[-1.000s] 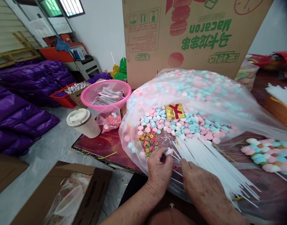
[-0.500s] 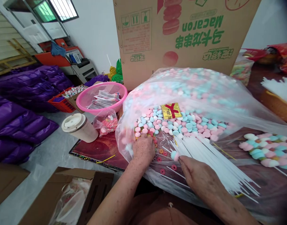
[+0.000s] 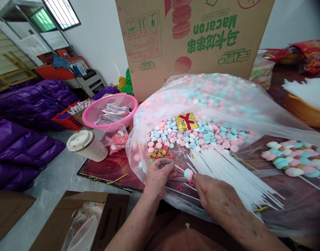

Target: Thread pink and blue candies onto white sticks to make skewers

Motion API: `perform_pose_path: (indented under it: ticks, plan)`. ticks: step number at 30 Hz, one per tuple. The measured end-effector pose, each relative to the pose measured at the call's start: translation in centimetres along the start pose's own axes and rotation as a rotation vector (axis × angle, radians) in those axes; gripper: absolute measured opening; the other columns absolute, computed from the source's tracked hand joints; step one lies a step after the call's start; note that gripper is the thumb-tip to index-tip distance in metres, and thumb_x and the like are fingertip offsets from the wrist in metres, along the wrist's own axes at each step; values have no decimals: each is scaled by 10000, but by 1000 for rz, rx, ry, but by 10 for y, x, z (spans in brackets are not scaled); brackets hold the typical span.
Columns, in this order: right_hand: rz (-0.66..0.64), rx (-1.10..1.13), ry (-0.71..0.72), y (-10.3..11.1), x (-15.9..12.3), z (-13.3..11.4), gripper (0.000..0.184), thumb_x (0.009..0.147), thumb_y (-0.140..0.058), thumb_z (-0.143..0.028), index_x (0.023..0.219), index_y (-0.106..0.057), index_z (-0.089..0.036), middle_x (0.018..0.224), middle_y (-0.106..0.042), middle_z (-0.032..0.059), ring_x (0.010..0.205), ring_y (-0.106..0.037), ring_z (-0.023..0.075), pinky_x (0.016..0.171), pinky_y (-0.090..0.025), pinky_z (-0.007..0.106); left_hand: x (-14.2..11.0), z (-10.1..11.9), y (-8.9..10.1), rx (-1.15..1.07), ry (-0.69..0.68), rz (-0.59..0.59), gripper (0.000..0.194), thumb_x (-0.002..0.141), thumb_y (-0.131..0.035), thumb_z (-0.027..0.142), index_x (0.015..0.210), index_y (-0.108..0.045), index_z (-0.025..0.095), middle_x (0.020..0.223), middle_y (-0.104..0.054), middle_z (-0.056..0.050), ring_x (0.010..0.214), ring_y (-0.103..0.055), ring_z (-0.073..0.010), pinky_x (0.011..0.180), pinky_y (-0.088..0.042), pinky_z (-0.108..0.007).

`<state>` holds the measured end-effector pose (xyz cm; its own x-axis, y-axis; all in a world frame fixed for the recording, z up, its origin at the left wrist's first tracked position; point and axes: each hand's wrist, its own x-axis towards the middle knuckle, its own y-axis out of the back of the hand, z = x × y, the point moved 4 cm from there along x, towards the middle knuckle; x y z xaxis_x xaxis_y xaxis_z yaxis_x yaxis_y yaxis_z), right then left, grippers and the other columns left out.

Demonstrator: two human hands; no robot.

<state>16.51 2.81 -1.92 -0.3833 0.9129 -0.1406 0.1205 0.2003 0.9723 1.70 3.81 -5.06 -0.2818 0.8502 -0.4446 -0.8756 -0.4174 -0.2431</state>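
My right hand [image 3: 218, 195] pinches a white stick with blue and pink marshmallows [image 3: 188, 174] threaded on it. The stick's bare tip points left toward my left hand [image 3: 158, 174], whose thumb and fingers are pinched together at that tip. Whatever sits between those fingertips is hidden. Just beyond lie small gummy rings [image 3: 162, 152] in red, orange and yellow, beside loose pink, blue and white marshmallows [image 3: 207, 136] in the mouth of a large clear bag [image 3: 165, 94]. A fanned bundle of white sticks [image 3: 233, 174] lies by my right hand.
Finished marshmallow skewers [image 3: 293, 158] lie at the right. A lidded paper cup [image 3: 87, 145] and a pink basket [image 3: 88, 116] stand at the left. A large cardboard box [image 3: 154, 73] rises behind the bag. An open carton [image 3: 115, 209] is below the table's edge.
My left hand has come from the gummy rings toward me, to the tip of the stick. My right hand still holds the stick. The view has shifted slightly.
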Motion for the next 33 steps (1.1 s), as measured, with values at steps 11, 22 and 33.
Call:
perform_pose_path:
  ticks: [11,22,33]
  plan:
    - [10,-19,-43,-15,-1,4,261,871,-348,-113,850,-600,-176,710,-677,55,619,-639,166,481,-277,247,-18,-15,-14,502,-336,-194,122,738,-557,244,752,-664,187,682,-649,-21,642,-578,-150,639,-466,-256]
    - [15,134,-97,-8,-2,32,260,888,-358,-241,817,-607,-215,702,-661,14,627,-598,163,516,-259,252,18,9,-20,1242,-469,-103,118,719,-526,197,686,-639,190,788,-633,-65,683,-579,-193,654,-426,-300]
    - [-13,42,-63,-4,-1,3,243,880,-374,-164,824,-608,-196,716,-679,29,629,-636,170,472,-235,256,3,-4,-6,83,-50,-48,264,575,-703,228,793,-579,147,607,-611,10,520,-567,-114,538,-467,-236]
